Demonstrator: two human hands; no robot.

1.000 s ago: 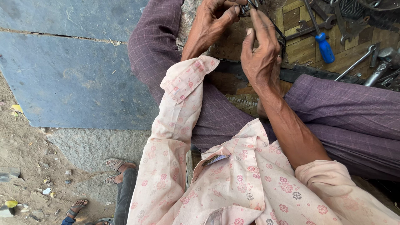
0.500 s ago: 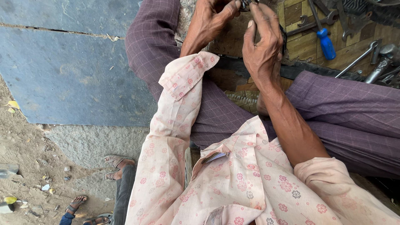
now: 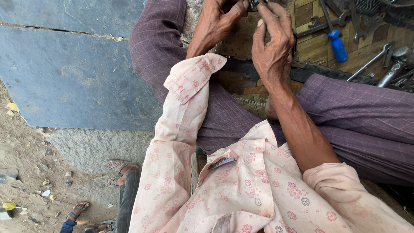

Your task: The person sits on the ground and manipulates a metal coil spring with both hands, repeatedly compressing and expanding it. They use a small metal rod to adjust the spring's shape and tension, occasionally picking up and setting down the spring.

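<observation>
Hands pinch half-cropped, perhaps metal part.

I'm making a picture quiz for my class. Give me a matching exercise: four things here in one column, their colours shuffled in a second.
Things:
1. screwdriver handle
2. trousers
3. shirt
4. slab

Colours:
A. pale pink with flowers
B. grey-blue
C. bright blue
D. purple check

Pairs: 1-C, 2-D, 3-A, 4-B

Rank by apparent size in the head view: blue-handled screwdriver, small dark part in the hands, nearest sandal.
1. Nearest sandal, though it lies farther from the camera, so unsure.
2. Blue-handled screwdriver.
3. Small dark part, mostly hidden by both hands.
</observation>
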